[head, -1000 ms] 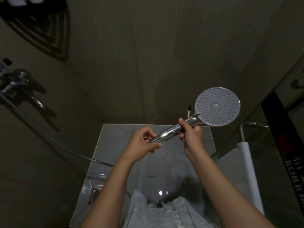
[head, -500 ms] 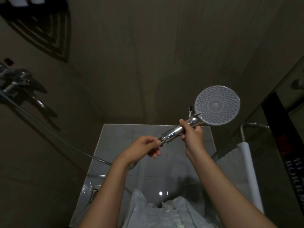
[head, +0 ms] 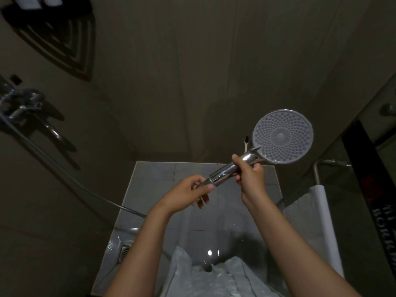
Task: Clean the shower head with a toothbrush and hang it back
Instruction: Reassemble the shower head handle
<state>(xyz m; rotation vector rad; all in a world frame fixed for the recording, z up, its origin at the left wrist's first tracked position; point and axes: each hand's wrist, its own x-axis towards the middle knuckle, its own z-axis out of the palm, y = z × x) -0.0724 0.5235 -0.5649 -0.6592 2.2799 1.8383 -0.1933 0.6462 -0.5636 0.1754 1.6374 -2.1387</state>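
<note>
With right hand point(head: 249, 175) gripping and left hand point(head: 187, 195) pinching the shower head point(head: 282, 136) by its handle, brushing is probably awaiting the toothbrush point(head: 246, 142) just behind it.

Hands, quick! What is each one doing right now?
Left hand: fingers pinch the bottom end of the shower head handle.
Right hand: fingers curled round the handle, just below the round face.

One shower head point(head: 282, 137), one hose point(head: 132, 211), one toothbrush point(head: 246, 143), one tap point(head: 23, 103), one drain point(head: 125, 251), two hands: left hand point(head: 188, 195), right hand point(head: 250, 174).
</note>
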